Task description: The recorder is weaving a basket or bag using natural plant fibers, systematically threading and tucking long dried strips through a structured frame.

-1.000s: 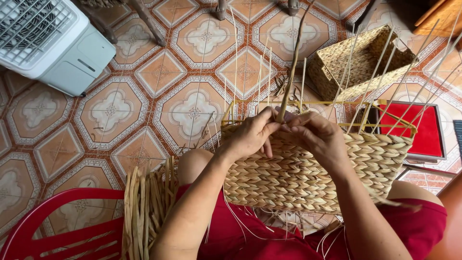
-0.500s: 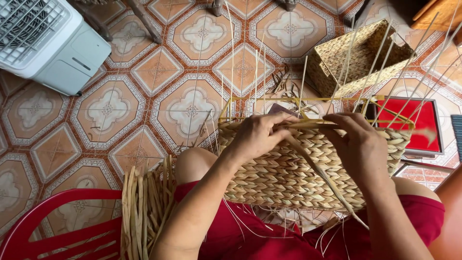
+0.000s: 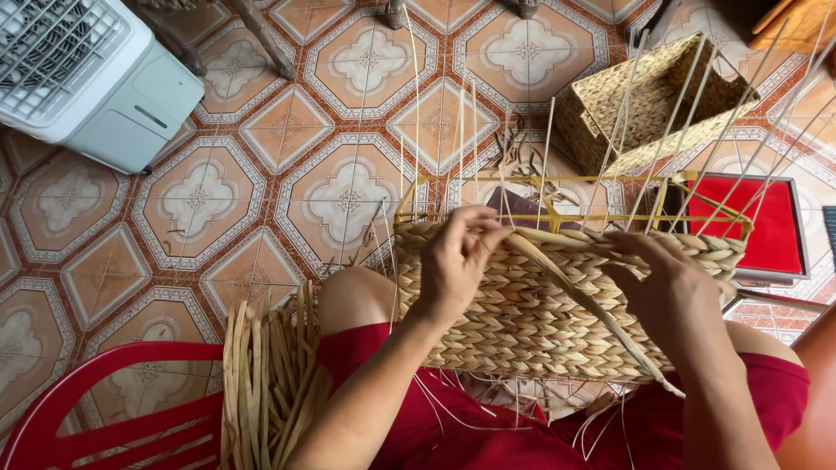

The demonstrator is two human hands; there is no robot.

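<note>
A half-woven basket (image 3: 531,313) rests on the person's lap at centre right of the frame, its wall of braided straw built up around a yellow wire frame (image 3: 557,181) whose top rail shows above the weave. Thin pale stakes (image 3: 461,139) rise from its rim toward the top of the frame. Inside, only a dark patch shows behind the rail; what it is I cannot tell. A finished basket (image 3: 653,109) lies at upper right on the tiled floor (image 3: 287,191), tilted, its inside looking bare.

The left hand (image 3: 457,261) sits on the rim, thumb and fingers pinching a flat straw strand (image 3: 592,305). The strand runs diagonally down across the woven wall to the lower right. The right hand (image 3: 666,283) lies over the rim further right, fingers curled; whether it grips the strand I cannot tell.

Half a second ago the hands sat closer together and the strand hung steeper; now the right hand has shifted rightward.

A bundle of straw (image 3: 266,383) lies at lower left on a red chair (image 3: 96,409). A white fan (image 3: 87,74) fills the upper left, a red tray (image 3: 766,226) the right edge.
</note>
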